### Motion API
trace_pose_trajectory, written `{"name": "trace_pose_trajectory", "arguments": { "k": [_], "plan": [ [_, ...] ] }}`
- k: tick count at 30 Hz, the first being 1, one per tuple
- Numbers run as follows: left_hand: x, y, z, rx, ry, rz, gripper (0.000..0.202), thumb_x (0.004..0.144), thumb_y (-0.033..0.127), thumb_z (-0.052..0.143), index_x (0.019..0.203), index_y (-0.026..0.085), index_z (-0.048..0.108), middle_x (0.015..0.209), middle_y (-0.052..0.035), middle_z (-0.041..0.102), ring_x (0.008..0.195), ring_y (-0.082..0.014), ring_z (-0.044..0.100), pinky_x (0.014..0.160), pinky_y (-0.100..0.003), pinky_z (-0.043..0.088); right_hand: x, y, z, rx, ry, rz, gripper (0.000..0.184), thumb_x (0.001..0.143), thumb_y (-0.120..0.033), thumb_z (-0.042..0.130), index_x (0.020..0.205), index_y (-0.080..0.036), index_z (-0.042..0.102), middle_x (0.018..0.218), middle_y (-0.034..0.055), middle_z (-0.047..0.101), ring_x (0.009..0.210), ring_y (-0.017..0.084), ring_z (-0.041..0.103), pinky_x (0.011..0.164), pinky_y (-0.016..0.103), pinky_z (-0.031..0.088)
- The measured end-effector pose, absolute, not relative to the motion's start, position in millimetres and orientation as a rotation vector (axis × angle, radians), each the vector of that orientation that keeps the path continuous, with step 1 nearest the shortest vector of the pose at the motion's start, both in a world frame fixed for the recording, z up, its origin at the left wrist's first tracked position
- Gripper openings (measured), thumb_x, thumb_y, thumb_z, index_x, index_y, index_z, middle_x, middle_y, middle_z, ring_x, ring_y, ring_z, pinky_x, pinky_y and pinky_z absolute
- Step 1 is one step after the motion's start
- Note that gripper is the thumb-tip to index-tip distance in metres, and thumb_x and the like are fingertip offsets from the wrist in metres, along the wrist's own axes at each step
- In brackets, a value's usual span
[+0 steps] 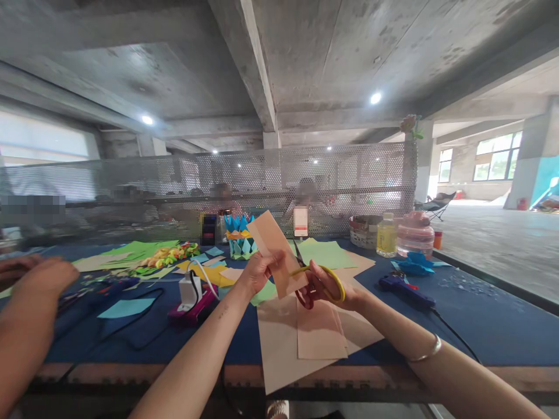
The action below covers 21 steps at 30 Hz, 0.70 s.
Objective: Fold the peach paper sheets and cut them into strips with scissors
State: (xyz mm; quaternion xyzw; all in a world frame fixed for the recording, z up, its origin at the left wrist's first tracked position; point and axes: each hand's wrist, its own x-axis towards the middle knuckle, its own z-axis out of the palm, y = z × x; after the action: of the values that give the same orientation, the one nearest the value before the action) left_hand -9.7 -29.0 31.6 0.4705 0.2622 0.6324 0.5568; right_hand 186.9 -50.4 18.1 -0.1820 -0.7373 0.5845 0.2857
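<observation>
- Risk: crooked or ragged cut in the tan paper piece (271, 233) — it's held up over the large tan sheet (279, 349), no backing, so it could flex or swing under the blades.
- Risk: nicked finger. The left hand (261, 269) pinches close to the scissors (338, 286); a slip of grip or a turned blade would likely cause it.
- Risk: snagged cord. The blue glue gun (406, 293) lies right of the large tan sheet, its black cord (458, 337) just beside the right forearm (388, 320); a dropped or swung arm could drag it.
- Risk: smaller tan sheets (323, 340), lying on the large tan sheet, could get brushed askew by a low wrist.
- Risk: left forearm (213, 331) could bump the magenta power strip (186, 314), left of the large tan sheet, with the white charger (190, 291) standing in it.
- Left hand: thumb and fingers pinching the paper at its left edge, above the large tan sheet.
- Right hand (325, 285): fingers curled around the scissors' handles, also above that sheet; dark blade points up at the paper's right edge — can't tell if the blades are closed on it.
- Tan paper piece: tilted, touching the left hand, just beside the right, above the large tan sheet.
</observation>
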Motion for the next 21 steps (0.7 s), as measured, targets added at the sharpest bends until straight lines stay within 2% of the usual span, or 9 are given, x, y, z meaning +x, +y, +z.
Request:
{"name": "trace_pose_trajectory", "arguments": {
  "k": [6,13,21],
  "plan": [
    [-9.4,-31.6,34.0,1.129,0.649,1.485,0.033,0.046,0.025,0.087,0.073,0.013,0.071,0.072,-0.003,0.071,0.066,-0.0152,0.062,0.066,-0.026,0.045,185.9,-56.0,26.4,-0.515,-2.002,1.519,0.074,0.084,-0.074,0.013,0.068,-0.014,0.054,0.06,0.0021,0.053,0.054,0.012,0.05,0.06,0.028,0.041],
    [-14.1,-29.7,32.1,1.179,0.672,1.459,0.033,0.045,0.026,0.087,0.07,0.013,0.071,0.069,-0.0026,0.07,0.063,-0.0136,0.06,0.06,-0.023,0.044,186.4,-61.2,31.6,-0.564,-1.923,1.526,0.068,0.086,-0.072,0.017,0.066,-0.016,0.049,0.06,0.0011,0.053,0.056,0.013,0.052,0.062,0.029,0.043],
    [-8.1,-30.5,26.6,1.246,0.647,1.355,0.034,0.047,0.031,0.087,0.072,0.014,0.072,0.072,-0.004,0.071,0.065,-0.0155,0.061,0.061,-0.024,0.044,187.3,-64.3,30.8,-0.56,-1.884,1.51,0.064,0.085,-0.072,0.026,0.069,-0.016,0.05,0.073,0.0044,0.058,0.06,0.013,0.055,0.064,0.031,0.045]
  ]
}}
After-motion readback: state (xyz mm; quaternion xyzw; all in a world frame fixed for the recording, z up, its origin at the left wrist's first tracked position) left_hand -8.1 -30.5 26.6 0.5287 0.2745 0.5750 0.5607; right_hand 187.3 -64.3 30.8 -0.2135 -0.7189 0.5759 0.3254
